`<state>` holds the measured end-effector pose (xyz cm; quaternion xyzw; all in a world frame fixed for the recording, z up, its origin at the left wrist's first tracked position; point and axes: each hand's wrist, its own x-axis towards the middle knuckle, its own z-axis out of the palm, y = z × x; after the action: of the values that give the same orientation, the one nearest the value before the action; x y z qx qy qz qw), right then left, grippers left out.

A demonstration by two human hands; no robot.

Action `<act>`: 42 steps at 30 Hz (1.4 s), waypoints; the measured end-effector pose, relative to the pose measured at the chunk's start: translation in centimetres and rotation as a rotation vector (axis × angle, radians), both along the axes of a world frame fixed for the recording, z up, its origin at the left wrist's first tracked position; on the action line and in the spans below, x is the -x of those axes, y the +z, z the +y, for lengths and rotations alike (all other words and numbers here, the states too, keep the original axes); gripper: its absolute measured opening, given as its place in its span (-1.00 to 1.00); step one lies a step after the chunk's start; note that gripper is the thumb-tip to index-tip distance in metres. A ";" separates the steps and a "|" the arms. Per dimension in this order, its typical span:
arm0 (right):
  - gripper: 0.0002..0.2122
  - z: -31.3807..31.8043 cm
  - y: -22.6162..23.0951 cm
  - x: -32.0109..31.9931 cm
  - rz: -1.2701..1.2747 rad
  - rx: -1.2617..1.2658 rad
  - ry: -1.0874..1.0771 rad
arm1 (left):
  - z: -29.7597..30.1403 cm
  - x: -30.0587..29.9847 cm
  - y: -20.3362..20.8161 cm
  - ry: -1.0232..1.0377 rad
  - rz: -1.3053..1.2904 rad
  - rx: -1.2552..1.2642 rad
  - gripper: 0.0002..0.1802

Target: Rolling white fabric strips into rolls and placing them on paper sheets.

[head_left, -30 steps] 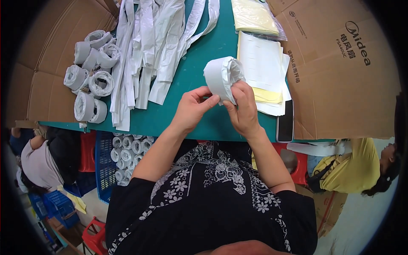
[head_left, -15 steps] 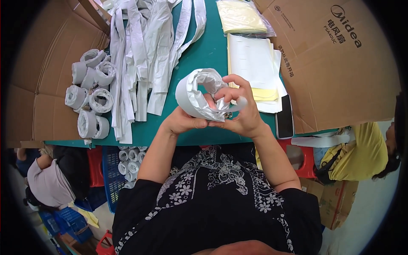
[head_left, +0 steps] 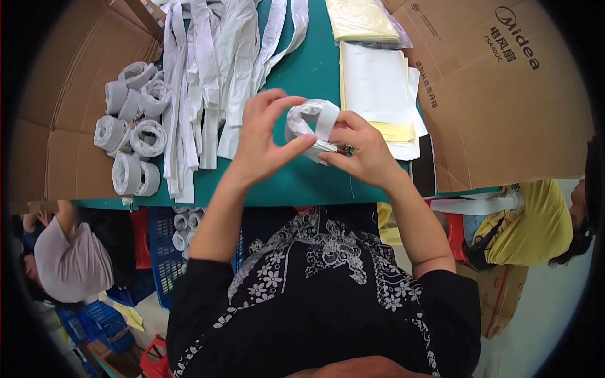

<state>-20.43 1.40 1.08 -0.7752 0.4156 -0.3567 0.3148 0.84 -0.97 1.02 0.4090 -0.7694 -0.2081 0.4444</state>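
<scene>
A coiled white strip [head_left: 293,130], its inner layer crinkled like film, is held above the front of the green table. My right hand [head_left: 368,151] grips its right side, thumb below and fingers on the smooth outer band. My left hand [head_left: 258,142] spans the coil from the left, index fingertip at its top edge and thumb against its lower edge; the other fingers are raised and blurred. Several similar coils [head_left: 127,183] sit in a cluster at the table's left. Long loose white strips [head_left: 205,75] lie beside them.
Cardboard sheets [head_left: 498,126] wall the green table [head_left: 309,69] on both sides. White and yellow sheets [head_left: 378,82], a bagged yellow stack [head_left: 362,22] and a dark phone [head_left: 423,167] lie at right. A blue basket [head_left: 162,252] of coils stands below left. Other people sit nearby.
The coil has moved up and turned, its smooth band now at the right. My left hand has risen from beneath it to its left side; the loose strip end no longer sticks out.
</scene>
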 end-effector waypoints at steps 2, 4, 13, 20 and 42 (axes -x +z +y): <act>-0.72 -0.2 0.2 -0.2 0.046 0.067 0.140 | -1.2 0.4 1.4 -0.245 -0.102 0.021 -0.77; -0.75 -0.7 0.0 -0.2 0.050 0.007 0.158 | -1.5 0.8 2.7 -0.296 -0.166 -0.110 -0.82; -0.77 -2.3 -0.2 2.4 -0.155 -0.823 0.275 | 0.8 1.5 -1.4 -0.459 -0.124 0.414 -0.68; -0.77 -2.5 -2.5 2.0 -0.092 -0.806 0.420 | 1.6 0.0 -3.1 -0.559 -0.242 0.549 -0.63; -0.70 -1.6 -3.5 -5.9 -0.488 -1.431 0.147 | 2.1 -4.6 -2.6 -0.305 -0.552 0.385 -0.65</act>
<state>-14.54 -0.18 -2.41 -0.3067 0.4115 -0.1393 0.8469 5.48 1.16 -1.53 0.2395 -0.9374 -0.0051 0.2527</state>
